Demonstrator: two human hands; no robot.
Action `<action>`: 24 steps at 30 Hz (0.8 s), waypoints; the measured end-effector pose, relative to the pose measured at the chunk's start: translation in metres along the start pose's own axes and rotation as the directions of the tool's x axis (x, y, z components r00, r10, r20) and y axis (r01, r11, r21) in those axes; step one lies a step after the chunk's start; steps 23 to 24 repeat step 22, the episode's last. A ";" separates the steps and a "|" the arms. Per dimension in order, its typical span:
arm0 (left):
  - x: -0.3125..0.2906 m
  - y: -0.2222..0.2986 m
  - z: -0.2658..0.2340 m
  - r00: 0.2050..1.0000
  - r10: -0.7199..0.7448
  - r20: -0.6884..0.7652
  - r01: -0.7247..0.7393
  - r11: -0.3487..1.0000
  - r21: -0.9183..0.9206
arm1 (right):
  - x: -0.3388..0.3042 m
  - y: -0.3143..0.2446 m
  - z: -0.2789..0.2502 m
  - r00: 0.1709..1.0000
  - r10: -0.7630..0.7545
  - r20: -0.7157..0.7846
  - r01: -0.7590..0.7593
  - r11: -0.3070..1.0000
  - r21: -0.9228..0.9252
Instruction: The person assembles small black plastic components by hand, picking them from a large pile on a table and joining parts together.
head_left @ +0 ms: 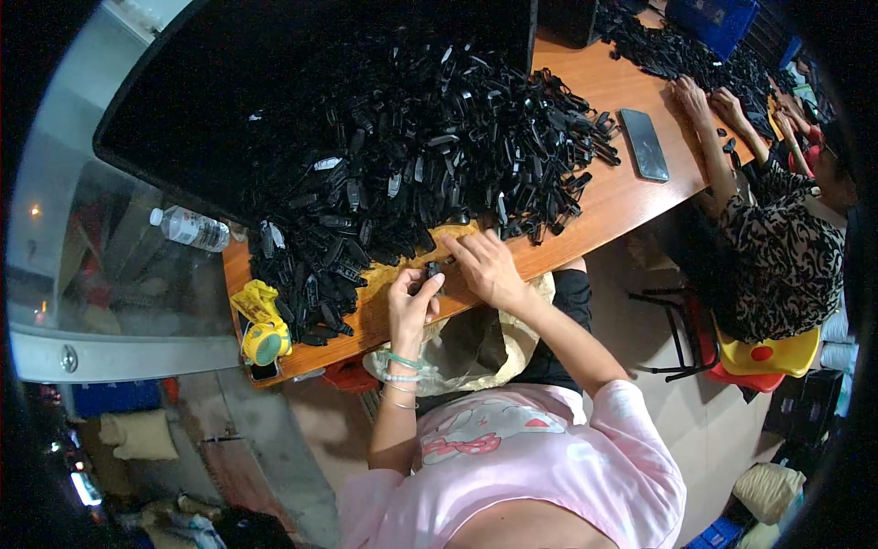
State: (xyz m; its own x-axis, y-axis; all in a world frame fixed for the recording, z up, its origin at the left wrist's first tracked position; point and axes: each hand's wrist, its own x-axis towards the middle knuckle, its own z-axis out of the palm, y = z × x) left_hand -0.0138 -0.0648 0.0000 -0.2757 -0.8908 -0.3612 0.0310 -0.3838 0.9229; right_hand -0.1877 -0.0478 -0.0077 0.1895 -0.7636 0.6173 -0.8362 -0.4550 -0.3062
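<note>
My left hand [416, 297] is closed on a small black plastic piece [433, 270], pinched between thumb and fingers just over the table's near edge. To its right, my right hand [491, 267] has its fingers stretched toward the near side of the pile, and I make out nothing held in it. A big heap of small black plastic pieces [412, 137], many of them long and narrow, spreads in front of both hands. Under the fingertips lies a yellowish strip [384, 273] along the table's edge.
A black bin [155, 137] lies behind the heap on the wooden table [594, 212]. Left are a plastic bottle [194, 229] and a yellow tape-measure-like object [263, 325]; right, a phone [644, 145]. A pale bag [512, 352] sits at my lap. A co-worker [777, 247] works at right.
</note>
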 end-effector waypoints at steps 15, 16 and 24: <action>-0.029 0.011 0.005 0.989 0.034 0.141 -0.023 0.997 -0.076 | -0.016 -0.052 -0.011 0.669 0.608 0.427 -0.621 0.142 0.770; -0.029 0.011 0.008 0.994 0.055 0.096 -0.050 0.997 -0.055 | -0.016 -0.052 -0.014 0.663 0.600 0.448 -0.639 0.143 0.755; -0.038 0.015 0.009 0.974 0.131 0.185 -0.159 0.977 0.145 | -0.029 -0.042 -0.016 0.632 0.602 0.488 -0.573 -0.061 0.818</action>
